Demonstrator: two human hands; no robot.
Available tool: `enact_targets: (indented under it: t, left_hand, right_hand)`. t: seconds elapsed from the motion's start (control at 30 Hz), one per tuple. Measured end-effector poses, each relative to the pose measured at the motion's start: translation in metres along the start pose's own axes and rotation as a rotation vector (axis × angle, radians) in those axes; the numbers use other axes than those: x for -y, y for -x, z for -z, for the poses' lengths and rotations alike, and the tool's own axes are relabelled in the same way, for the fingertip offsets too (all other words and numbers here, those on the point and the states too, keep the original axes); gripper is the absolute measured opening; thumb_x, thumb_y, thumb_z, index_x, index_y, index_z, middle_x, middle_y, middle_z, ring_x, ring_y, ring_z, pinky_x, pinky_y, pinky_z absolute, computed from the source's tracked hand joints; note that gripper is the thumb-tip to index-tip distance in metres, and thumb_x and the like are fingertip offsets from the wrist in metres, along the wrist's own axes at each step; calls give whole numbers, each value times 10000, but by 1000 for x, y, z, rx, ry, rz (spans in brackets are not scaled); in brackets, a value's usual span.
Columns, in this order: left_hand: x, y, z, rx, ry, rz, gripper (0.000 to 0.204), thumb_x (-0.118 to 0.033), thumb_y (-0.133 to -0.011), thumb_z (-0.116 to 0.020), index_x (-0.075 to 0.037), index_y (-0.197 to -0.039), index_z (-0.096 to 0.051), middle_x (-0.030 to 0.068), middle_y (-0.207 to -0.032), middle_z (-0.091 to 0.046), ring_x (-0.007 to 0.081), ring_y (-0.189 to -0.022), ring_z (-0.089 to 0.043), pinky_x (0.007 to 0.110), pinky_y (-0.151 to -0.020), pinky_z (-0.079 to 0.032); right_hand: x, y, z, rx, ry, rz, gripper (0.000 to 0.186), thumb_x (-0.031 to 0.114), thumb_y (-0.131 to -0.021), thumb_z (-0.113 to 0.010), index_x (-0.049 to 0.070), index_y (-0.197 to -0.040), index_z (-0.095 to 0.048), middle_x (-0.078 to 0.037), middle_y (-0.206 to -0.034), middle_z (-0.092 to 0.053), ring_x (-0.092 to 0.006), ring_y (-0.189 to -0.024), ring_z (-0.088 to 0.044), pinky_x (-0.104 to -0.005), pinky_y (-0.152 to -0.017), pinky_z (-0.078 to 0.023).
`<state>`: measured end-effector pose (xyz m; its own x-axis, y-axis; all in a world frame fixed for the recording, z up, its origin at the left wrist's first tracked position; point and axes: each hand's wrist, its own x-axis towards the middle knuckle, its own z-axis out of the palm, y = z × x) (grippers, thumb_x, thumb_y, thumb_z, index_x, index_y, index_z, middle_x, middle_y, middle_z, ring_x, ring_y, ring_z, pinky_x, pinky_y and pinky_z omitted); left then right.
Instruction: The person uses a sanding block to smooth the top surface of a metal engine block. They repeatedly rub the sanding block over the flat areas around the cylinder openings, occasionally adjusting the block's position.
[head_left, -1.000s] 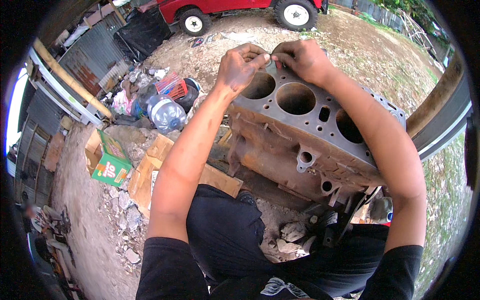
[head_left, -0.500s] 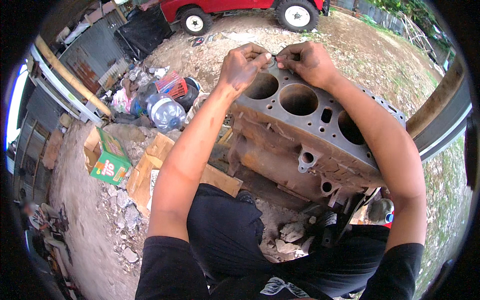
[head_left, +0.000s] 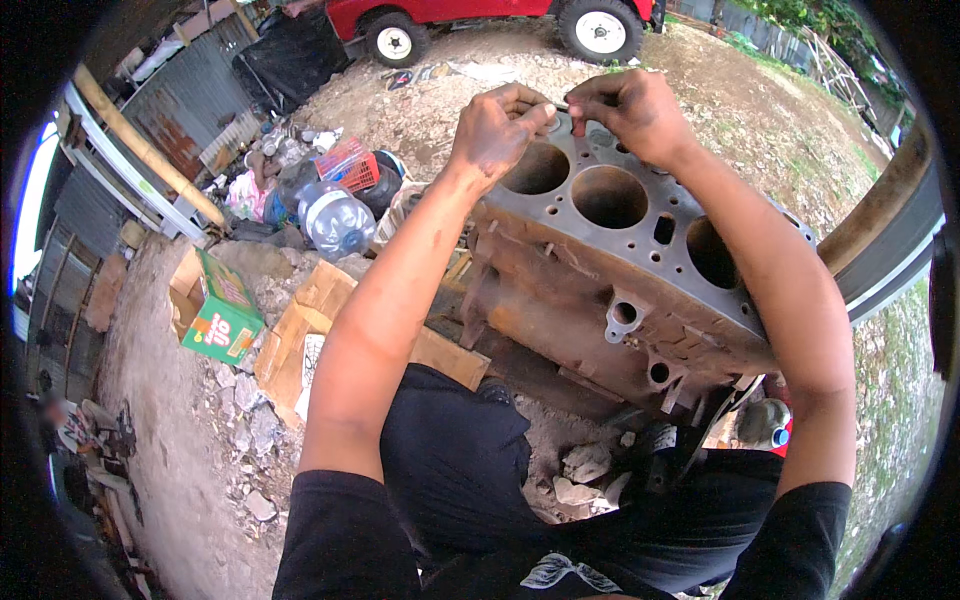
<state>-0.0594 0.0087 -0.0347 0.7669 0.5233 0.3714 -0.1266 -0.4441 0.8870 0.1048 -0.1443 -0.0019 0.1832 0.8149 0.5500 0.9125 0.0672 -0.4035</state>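
A rusty engine block [head_left: 560, 280] stands in front of me, its grey machined top showing open cylinder bores and smaller holes. My left hand [head_left: 500, 130] is pinched at the far left corner of that top, beyond the nearest visible bore. My right hand [head_left: 635, 115] is just beside it, fingers bent and closed near the left fingertips. What the two hold between their fingertips is too small and hidden to make out.
A red vehicle [head_left: 480, 20] is across the dirt yard. To my left lie a green box [head_left: 218, 308], cardboard [head_left: 450, 362], plastic jugs [head_left: 335, 225] and a red crate [head_left: 345, 160]. A seated person [head_left: 85, 440] is at lower left. A post [head_left: 865, 200] stands right.
Both hands have moved slightly up and to the right, the right one more, with its fingers a little higher. The view has shifted slightly.
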Motion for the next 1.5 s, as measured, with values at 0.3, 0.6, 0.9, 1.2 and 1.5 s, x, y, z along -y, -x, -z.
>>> enact_targets:
  t: [0.3, 0.6, 0.9, 1.2, 1.5]
  left_hand:
    - [-6, 2, 1, 9, -17, 15, 242, -175, -969, -759, 30, -1096, -734, 128, -1008, -786, 170, -899, -736, 300, -813, -575]
    - [-1, 4, -1, -9, -10, 3, 229, -176, -981, -749, 25, -1091, -738, 119, -1001, -785, 166, -890, -733, 299, -809, -573]
    - [-3, 0, 0, 0, 1, -12, 203, -170, -985, -748, 9, -1080, -747, 108, -978, -789, 154, -884, -728, 289, -805, -555]
    - [-2, 3, -1, -19, -69, 0, 209, -176, -986, -749, 9, -1085, -742, 103, -973, -785, 156, -873, -730, 294, -804, -559]
    - [3, -2, 0, -45, -62, -53, 202, -162, -961, -745, 19, -1050, -759, 114, -948, -805, 156, -828, -753, 290, -759, -590]
  right_hand:
    - [6, 4, -5, 15, 95, 35, 164, 158, -930, -771, 81, -1064, -828, -98, -941, -813, -230, -844, -786, -365, -823, -608]
    - [8, -1, 2, 40, 82, -32, 180, 174, -950, -751, 76, -1081, -826, -72, -902, -811, -234, -835, -781, -371, -828, -608]
    - [-1, 7, -18, -117, 70, 84, 147, 159, -875, -758, 111, -990, -836, -130, -861, -787, -326, -795, -762, -414, -816, -604]
    - [5, 3, -3, -37, 25, -11, 176, 161, -942, -759, 97, -1093, -823, -64, -872, -799, -224, -815, -774, -376, -799, -609]
    - [-2, 5, -11, -23, 95, 23, 178, 162, -958, -745, 92, -1102, -822, -51, -879, -804, -205, -830, -780, -358, -820, -611]
